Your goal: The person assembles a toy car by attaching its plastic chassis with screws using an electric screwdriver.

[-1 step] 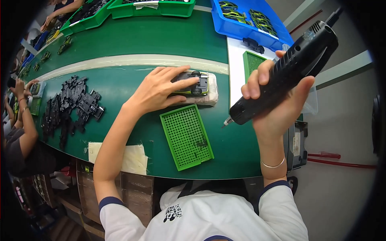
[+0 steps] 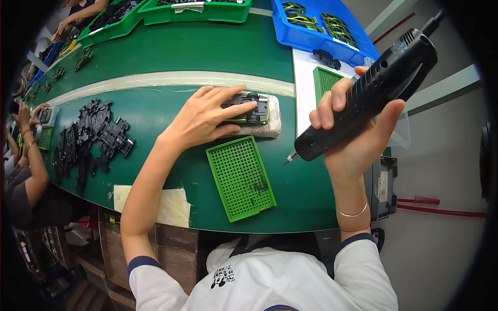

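Observation:
A toy car [image 2: 262, 110] lies wheels up on a pale padded block [image 2: 275, 127], its black underside and yellow-green edge showing. My left hand [image 2: 205, 114] holds it there, fingers spread over the chassis and thumb along the near side; the palm covers the car's left end. In my right hand [image 2: 358, 129] is a black electric screwdriver [image 2: 371, 88], fingers wrapped round its body. Its bit points down and left, above the table and apart from the car. Close by, a green perforated tray [image 2: 233, 171] holds a small cluster of dark screws [image 2: 261, 186].
Black plastic parts [image 2: 93, 137] are heaped at left. Green bins [image 2: 197, 13] and a blue bin [image 2: 301, 36] of yellow-green car shells stand at the back. A smaller green tray [image 2: 327, 83] lies at right. Co-workers' hands [image 2: 26, 116] show at the left edge.
The screwdriver's tip has shifted very slightly left in my right hand. My left hand and the toy car stay practically where they were.

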A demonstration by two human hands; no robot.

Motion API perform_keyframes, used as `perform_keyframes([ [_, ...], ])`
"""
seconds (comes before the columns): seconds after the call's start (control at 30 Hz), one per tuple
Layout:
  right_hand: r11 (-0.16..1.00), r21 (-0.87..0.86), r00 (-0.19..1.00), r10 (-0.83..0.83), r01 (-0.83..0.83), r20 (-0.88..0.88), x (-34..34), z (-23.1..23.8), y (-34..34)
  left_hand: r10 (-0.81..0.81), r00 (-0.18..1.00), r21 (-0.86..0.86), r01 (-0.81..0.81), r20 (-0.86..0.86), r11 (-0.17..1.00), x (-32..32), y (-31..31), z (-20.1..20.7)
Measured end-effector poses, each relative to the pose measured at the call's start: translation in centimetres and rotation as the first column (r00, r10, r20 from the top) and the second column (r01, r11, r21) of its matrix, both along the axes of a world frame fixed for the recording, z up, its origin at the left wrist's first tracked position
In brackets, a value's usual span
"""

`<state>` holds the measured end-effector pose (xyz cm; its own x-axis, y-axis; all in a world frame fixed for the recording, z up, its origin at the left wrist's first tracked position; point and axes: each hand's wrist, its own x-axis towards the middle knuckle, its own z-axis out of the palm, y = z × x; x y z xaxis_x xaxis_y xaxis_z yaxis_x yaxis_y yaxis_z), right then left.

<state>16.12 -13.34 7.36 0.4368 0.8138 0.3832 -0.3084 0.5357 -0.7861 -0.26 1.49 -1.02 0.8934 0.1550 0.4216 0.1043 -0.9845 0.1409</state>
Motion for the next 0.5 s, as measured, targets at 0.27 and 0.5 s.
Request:
perform_keyframes([
  [0.27, 0.998, 0.059, 1.0, 0.007, -0.008, 0.01, 0.8, -0.5, 0.2, 0.054, 0.998, 0.122, -0.059, 0.043, 0.991, 1.4, -2.6, 0.2],
  [0.5, 0.995, 0.097, 0.995, 0.006, -0.016, 0.095, 1.0, -0.8, 0.5, 0.064, 0.998, 0.077, -0.066, 0.02, 0.995, 1.8, -2.7, 0.1],
])
